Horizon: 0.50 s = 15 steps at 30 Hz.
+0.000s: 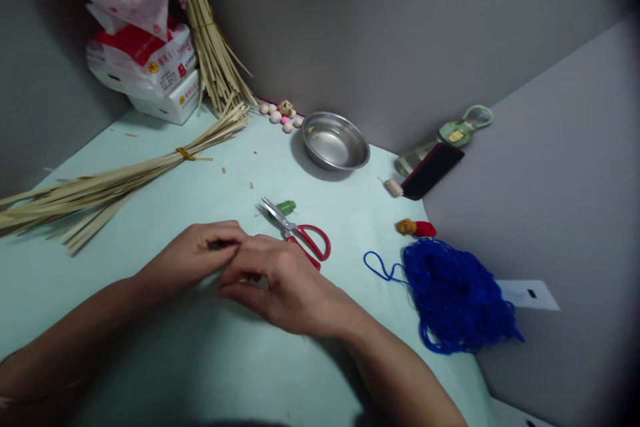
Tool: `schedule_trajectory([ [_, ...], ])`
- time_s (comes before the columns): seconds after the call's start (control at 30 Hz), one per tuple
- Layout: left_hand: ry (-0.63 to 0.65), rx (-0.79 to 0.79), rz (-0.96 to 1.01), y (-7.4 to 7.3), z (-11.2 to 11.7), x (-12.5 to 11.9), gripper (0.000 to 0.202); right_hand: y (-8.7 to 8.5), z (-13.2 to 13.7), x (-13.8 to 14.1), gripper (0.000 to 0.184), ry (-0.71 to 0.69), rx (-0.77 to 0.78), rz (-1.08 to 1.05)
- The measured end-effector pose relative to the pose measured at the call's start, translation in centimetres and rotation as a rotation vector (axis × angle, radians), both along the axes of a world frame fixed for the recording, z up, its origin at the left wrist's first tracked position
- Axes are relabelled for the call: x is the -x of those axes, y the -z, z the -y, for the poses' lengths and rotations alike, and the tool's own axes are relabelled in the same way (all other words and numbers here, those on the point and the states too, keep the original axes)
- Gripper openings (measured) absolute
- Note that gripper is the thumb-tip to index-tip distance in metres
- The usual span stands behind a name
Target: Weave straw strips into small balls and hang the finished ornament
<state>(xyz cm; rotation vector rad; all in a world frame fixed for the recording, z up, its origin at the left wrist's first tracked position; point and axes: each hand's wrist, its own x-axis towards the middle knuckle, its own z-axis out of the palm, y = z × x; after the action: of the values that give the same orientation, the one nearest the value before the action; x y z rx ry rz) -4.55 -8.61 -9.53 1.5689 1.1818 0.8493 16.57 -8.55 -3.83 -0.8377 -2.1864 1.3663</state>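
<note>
My left hand (197, 250) and my right hand (290, 283) meet over the near part of the table, fingertips together. Both have their fingers bent into a pinch; whatever lies between them is hidden or too small to name. Just beyond the right knuckles lie scissors (287, 223) with red handles, their lower loop partly covered by that hand. The scissor blades rest across a small green thread spool (286, 207).
Bundled straw strips (145, 170) lie left, with another bundle (213, 47) upright behind. Tissue packs (150, 67) stand back left. A metal bowl (335, 141), small round balls (275, 117), a phone (434, 170), a bottle (417, 157) and blue yarn (457, 297) line the back and right.
</note>
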Motion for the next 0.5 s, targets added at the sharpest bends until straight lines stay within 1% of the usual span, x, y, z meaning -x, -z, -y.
schedule_trajectory([
  [0.07,-0.056,-0.015,-0.001,-0.9,-0.5,0.7,0.025,-0.1,-0.1,0.1,0.016,0.091,0.152,0.010],
  [0.13,-0.159,-0.044,0.014,-1.6,-0.7,1.2,0.022,-0.1,-0.3,0.1,0.021,0.182,0.320,-0.010],
  [0.2,-0.227,-0.059,0.041,-2.0,-0.6,1.5,0.018,0.2,-0.6,0.1,0.027,0.235,0.411,-0.037],
  [0.27,-0.244,-0.062,0.069,-2.2,-0.3,1.6,0.015,0.4,-1.0,0.0,0.029,0.268,0.403,-0.029],
  [0.4,-0.217,-0.057,0.137,-2.3,0.4,1.4,0.018,0.9,-1.6,-0.4,0.020,0.282,0.306,0.038],
  [0.43,-0.203,-0.038,0.153,-2.3,0.4,1.3,0.021,1.0,-1.7,-0.4,0.020,0.281,0.309,0.039],
  [0.5,-0.186,0.049,0.216,-2.4,0.5,0.8,0.028,1.3,-2.0,-0.4,0.024,0.295,0.371,0.005],
])
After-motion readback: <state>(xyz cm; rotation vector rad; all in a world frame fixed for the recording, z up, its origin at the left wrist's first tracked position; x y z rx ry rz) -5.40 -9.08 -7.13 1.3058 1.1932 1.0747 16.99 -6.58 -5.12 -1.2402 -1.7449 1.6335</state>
